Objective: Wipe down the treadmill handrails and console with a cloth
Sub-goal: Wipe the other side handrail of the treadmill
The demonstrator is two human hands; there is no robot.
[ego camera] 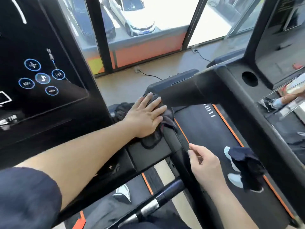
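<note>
My left hand (145, 116) lies flat, fingers spread, on a dark cloth (167, 120) and presses it onto the top end of the black handrail (173, 142), right of the console. The cloth is bunched under my palm, and a stitched edge shows below my wrist. The black console screen (41, 63) with lit round blue buttons fills the left side. My right hand (204, 164) is lower on the same handrail. Its fingers are loosely bent, its fingertips sit at the rail's edge, and it holds nothing.
A neighbouring treadmill's thick black frame (247, 113) crosses on the right above an orange-edged belt (206, 129), where light shoes (236, 179) stand. A grip bar with silver sensors (148, 207) lies below. Windows, floor sockets and cables are ahead.
</note>
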